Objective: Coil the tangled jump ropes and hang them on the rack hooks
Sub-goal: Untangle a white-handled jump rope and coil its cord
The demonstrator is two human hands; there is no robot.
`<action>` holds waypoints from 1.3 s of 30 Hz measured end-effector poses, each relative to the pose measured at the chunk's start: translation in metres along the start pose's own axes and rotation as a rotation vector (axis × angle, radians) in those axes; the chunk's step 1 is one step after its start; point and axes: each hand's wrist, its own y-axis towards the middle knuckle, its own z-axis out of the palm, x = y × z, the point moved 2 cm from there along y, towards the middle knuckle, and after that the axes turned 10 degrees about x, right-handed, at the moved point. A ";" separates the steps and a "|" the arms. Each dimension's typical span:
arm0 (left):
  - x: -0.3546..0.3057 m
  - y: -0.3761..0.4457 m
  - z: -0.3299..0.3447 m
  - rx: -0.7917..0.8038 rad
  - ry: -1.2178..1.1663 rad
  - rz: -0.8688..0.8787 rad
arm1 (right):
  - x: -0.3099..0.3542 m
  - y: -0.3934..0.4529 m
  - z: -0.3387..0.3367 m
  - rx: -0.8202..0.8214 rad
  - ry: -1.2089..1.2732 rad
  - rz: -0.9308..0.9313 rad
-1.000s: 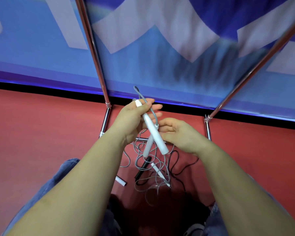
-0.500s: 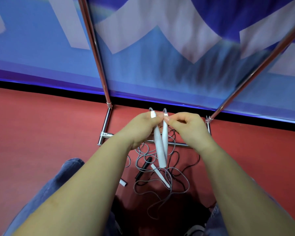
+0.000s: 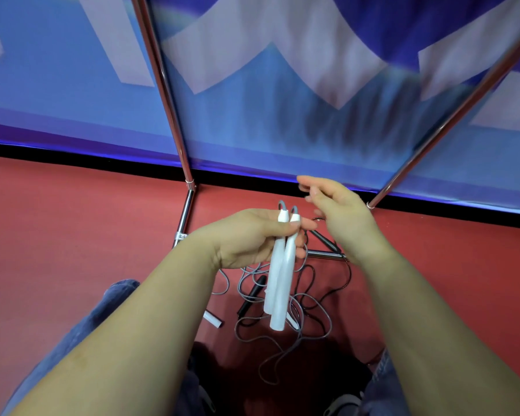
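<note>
White handles, grey cord, red floor, blue backdrop

The two handles (image 3: 279, 274) are plain white, with grey rope (image 3: 282, 349) looping from their tips and tangling on the solid red floor (image 3: 72, 235) beside a black handle (image 3: 252, 292). The rack (image 3: 168, 100) poles are shiny chrome. The banner (image 3: 252, 130) shows blue with pale white shapes and darker indigo patches, above a black strip.

Your forearms are bare, with no sleeves, watch or rings showing. You wear blue denim jeans (image 3: 102, 313). Light-coloured shoes (image 3: 342, 405) peek in at the bottom edge
</note>
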 end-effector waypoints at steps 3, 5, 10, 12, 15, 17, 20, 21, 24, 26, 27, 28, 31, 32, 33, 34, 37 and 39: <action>0.000 -0.004 0.003 0.157 -0.028 -0.048 | -0.004 -0.002 0.007 0.237 0.113 0.083; -0.001 -0.006 0.003 0.223 -0.007 -0.073 | -0.002 -0.004 0.009 0.327 0.146 0.136; -0.004 -0.007 0.002 0.083 -0.008 -0.089 | 0.000 -0.006 -0.002 0.201 -0.191 0.125; -0.002 -0.006 0.000 -0.048 0.096 -0.137 | -0.004 -0.006 -0.006 0.127 -0.323 0.097; 0.000 -0.004 0.001 -0.077 0.184 -0.162 | -0.004 -0.005 -0.008 0.004 -0.327 0.038; 0.000 -0.005 0.003 -0.069 0.240 -0.183 | -0.001 -0.004 -0.017 -0.150 -0.216 0.021; 0.001 -0.006 0.003 -0.069 0.254 -0.184 | 0.001 -0.003 -0.034 -0.313 -0.092 0.010; 0.002 -0.005 0.002 -0.078 0.244 -0.190 | 0.000 -0.002 -0.037 -0.331 -0.076 0.010; 0.002 -0.005 0.001 -0.098 0.252 -0.230 | -0.004 -0.001 -0.038 -0.363 -0.044 0.008; 0.003 -0.004 0.002 -0.103 0.280 -0.254 | -0.005 -0.002 -0.039 -0.392 -0.016 0.006; 0.003 -0.004 0.002 -0.108 0.293 -0.259 | -0.004 -0.002 -0.040 -0.401 -0.001 0.005; 0.004 -0.004 0.001 -0.114 0.301 -0.259 | -0.004 -0.002 -0.040 -0.403 0.012 0.005; 0.004 -0.003 0.000 -0.114 0.281 -0.225 | -0.003 -0.002 -0.038 -0.395 0.038 0.012; 0.004 -0.003 -0.002 -0.112 0.276 -0.213 | -0.002 -0.002 -0.037 -0.395 0.037 0.016; 0.004 -0.002 -0.002 -0.109 0.272 -0.203 | -0.002 -0.002 -0.036 -0.397 0.035 0.020; 0.004 -0.002 -0.003 -0.105 0.267 -0.195 | -0.001 -0.002 -0.036 -0.400 0.037 0.021; 0.004 -0.001 -0.004 -0.107 0.229 -0.159 | -0.001 -0.003 -0.034 -0.401 0.061 0.035; 0.003 0.000 -0.004 -0.105 0.208 -0.126 | -0.001 -0.003 -0.033 -0.384 0.062 0.039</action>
